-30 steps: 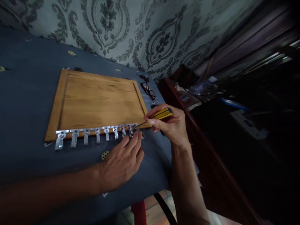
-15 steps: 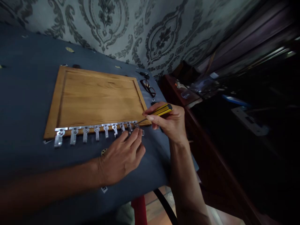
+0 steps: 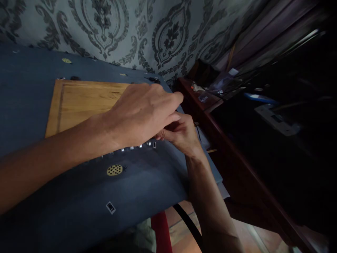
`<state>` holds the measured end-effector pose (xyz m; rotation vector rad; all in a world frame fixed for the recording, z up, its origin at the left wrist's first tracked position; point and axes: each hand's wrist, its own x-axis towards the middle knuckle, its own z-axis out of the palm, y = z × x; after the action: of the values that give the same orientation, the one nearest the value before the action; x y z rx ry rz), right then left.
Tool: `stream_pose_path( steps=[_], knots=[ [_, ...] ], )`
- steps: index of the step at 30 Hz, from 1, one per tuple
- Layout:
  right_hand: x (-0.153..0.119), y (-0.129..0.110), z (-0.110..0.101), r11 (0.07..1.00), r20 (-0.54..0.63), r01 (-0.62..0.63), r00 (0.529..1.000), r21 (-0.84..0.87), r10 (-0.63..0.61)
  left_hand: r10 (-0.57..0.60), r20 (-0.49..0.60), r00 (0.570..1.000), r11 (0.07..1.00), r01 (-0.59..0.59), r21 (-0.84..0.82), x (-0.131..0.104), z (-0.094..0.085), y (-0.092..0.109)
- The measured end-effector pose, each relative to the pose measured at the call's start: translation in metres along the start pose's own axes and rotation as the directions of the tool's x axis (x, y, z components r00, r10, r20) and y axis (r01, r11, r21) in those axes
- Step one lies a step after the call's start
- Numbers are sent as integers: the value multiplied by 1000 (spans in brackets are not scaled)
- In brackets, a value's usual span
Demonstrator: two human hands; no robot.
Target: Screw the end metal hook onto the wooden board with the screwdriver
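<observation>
I see a blue cloth (image 3: 79, 196) covering the table, with patterned wallpaper (image 3: 118, 31) at twelve o'clock. On the cloth lies a wooden board (image 3: 76, 102), its long axis running nine to three o'clock. My left hand (image 3: 142, 114) hangs raised over the board's three o'clock end, fingers loosely spread and holding nothing, and it hides most of what lies under it. My right hand (image 3: 179, 135) sits just at four o'clock of the left, curled and low at the board's near corner; I cannot tell what it grips, since the left hand covers its fingertips. A row of small metal hooks (image 3: 139, 146) lines the board's six o'clock edge, each pointing toward me. Only the last few show, at seven o'clock of the right hand and nearest to it.
</observation>
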<state>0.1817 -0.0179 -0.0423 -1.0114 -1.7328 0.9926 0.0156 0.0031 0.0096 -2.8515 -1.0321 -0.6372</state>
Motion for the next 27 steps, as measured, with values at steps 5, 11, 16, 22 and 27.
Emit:
stream_pose_path(
  steps=[5,11,16,22,27],
  knots=[
    [-31,19,9,978,-211,-148,971,-147,115,-79,-17,997,997,79,-12,-1,0,2],
    [-57,37,22,925,-190,-316,942,-210,278,-74,29,997,995,76,-62,0,-2,0],
    [-54,36,26,920,-90,-372,927,-120,363,-35,43,998,999,36,-6,-2,0,-3],
    [-51,37,27,909,-33,-416,908,31,417,16,-87,996,999,-13,41,-6,9,-4],
    [-51,40,26,917,-36,-396,917,51,398,107,-18,994,986,-104,133,-7,6,-6]
  ],
)
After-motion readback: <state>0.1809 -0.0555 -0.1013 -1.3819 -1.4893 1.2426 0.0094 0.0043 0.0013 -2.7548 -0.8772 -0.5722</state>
